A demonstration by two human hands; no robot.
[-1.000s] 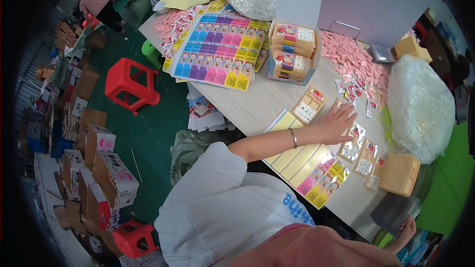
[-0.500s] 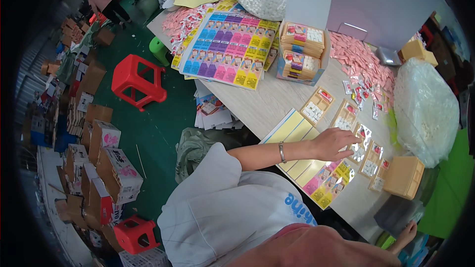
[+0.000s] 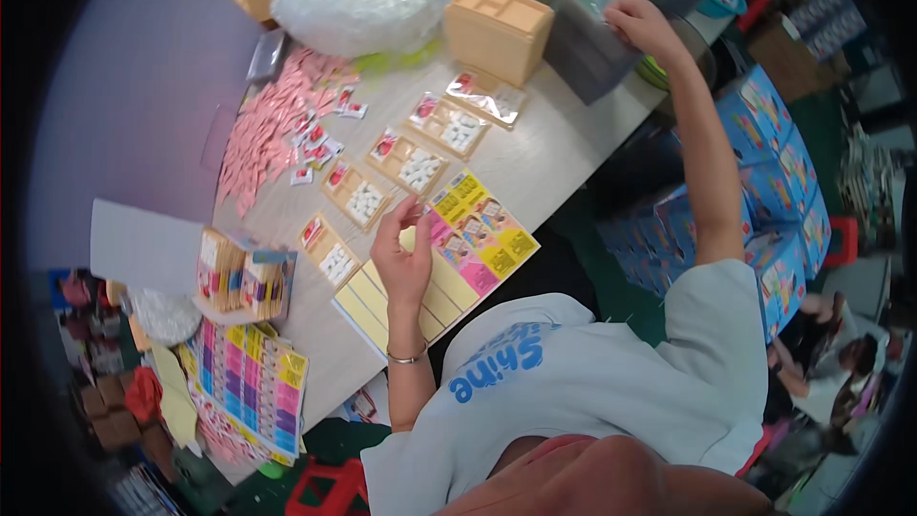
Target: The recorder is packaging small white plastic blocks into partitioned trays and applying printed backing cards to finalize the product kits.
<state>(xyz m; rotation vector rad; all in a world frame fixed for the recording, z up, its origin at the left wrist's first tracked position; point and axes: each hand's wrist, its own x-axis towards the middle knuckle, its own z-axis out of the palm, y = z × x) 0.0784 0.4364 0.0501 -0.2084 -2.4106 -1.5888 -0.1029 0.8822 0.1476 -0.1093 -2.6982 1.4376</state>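
Observation:
My right hand [image 3: 642, 27] reaches far right and pinches the upper edge of a clear plastic cover at a dark grey see-through stack of covers [image 3: 590, 48]. Loosely curled, my left hand [image 3: 399, 247] hovers over a yellow sticker sheet [image 3: 449, 279] with printed pink and yellow labels; I see nothing in its fingers. Beyond it, several small beige trays [image 3: 408, 164] lie in a slanting row, with white pieces and a red-and-white packet in those nearer the left. The farthest tray [image 3: 484, 97] has a shiny clear cover over it.
A block of stacked beige trays [image 3: 499, 31] stands beside the covers. Behind lie a large clear bag [image 3: 382, 0] and a heap of pink packets [image 3: 277, 124]. At left are a box of filled trays [image 3: 244, 277] and printed sheets [image 3: 248, 387]. Blue cartons [image 3: 764, 201] stand at right.
My view has turned toward the right. My left hand has drawn back from the trays to above the sticker sheet. My right hand has come up to the stack of clear covers.

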